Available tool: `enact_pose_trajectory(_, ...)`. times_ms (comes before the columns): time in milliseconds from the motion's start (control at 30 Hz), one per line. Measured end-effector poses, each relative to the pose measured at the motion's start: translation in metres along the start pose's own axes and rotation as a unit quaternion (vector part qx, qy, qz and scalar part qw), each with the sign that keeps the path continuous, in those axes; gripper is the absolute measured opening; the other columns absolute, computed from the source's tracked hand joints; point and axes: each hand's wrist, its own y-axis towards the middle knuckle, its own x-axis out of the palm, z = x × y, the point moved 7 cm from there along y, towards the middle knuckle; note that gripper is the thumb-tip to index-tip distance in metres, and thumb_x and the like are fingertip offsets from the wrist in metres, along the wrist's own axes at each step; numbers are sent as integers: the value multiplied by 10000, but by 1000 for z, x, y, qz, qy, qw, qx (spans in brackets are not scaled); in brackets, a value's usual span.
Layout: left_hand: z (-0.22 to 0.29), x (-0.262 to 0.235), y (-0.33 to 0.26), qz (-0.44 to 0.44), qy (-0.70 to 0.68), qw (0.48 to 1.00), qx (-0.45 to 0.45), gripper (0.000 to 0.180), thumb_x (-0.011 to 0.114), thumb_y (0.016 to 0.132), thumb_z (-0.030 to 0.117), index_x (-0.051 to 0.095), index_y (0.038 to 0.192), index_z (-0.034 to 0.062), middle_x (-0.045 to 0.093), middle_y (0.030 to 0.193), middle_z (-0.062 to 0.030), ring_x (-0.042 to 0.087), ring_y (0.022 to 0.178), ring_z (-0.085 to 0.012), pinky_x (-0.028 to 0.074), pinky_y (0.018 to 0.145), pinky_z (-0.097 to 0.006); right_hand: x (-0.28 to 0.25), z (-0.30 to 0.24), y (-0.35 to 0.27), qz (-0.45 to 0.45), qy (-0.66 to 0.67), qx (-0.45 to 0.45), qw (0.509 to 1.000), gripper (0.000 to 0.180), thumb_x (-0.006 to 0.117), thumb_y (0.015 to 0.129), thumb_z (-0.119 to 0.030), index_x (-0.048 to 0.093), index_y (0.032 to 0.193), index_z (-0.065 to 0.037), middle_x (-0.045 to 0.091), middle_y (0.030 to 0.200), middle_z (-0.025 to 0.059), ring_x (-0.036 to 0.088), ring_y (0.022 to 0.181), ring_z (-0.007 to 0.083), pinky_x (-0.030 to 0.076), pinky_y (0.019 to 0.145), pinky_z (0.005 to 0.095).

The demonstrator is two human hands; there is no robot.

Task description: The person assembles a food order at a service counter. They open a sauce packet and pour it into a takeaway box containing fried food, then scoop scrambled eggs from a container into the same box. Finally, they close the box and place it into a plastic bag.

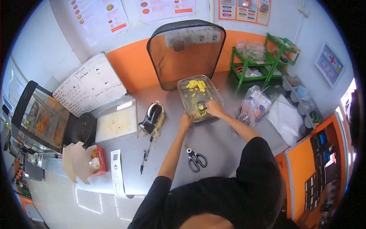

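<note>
A clear rectangular container [181,91] stands on the metal counter, with yellow crumbly food like scrambled egg [196,84] at its far end and more near its front. My left hand [185,121] grips the container's near left corner; its fingertips are partly hidden. Over the near right part, my right hand [214,108] is closed round a small utensil with a dark, flat-looking head [201,104], reaching down to the yellow food. Its exact kind is hard to make out. Black-handled scissors [196,159] lie on the counter between my forearms.
A dark mesh food cover [187,65] leans behind the container. Leftward are a tape dispenser [152,116], pens [144,160], a cutting board [116,124] with a knife, an open food box [97,162] and a receipt [117,171]. Plastic bags [253,107] and a green rack [253,68] stand right.
</note>
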Motion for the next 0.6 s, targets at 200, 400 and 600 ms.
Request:
enact_pose_trajectory(200, 10, 0, 0, 25, 12, 999, 36, 726, 475, 785, 499, 288, 1271, -7, 551, 978, -266, 534, 922, -395, 428, 769, -450, 19, -1, 0, 47, -16, -53, 997, 245, 513, 646, -29, 619, 867, -50, 600, 757, 184, 584, 738, 340, 454, 674, 433)
enact_pose_trajectory(400, 13, -1, -3, -2, 8, 999, 45, 749, 488, 778, 502, 282, 1265, -27, 575, 889, -266, 555, 854, -406, 442, 724, -448, 6, -11, -14, -78, -48, -96, 991, 264, 476, 678, -17, 612, 902, -48, 599, 812, 155, 578, 799, 309, 463, 687, 414)
enact_pose_trajectory(600, -8, 3, 2, 17, -51, 998, 37, 751, 504, 774, 493, 281, 1264, -31, 576, 872, -271, 565, 829, -404, 445, 702, -452, 5, -17, -8, 63, -118, -66, 989, 225, 460, 709, -21, 603, 883, -37, 577, 849, 163, 574, 782, 317, 466, 690, 412)
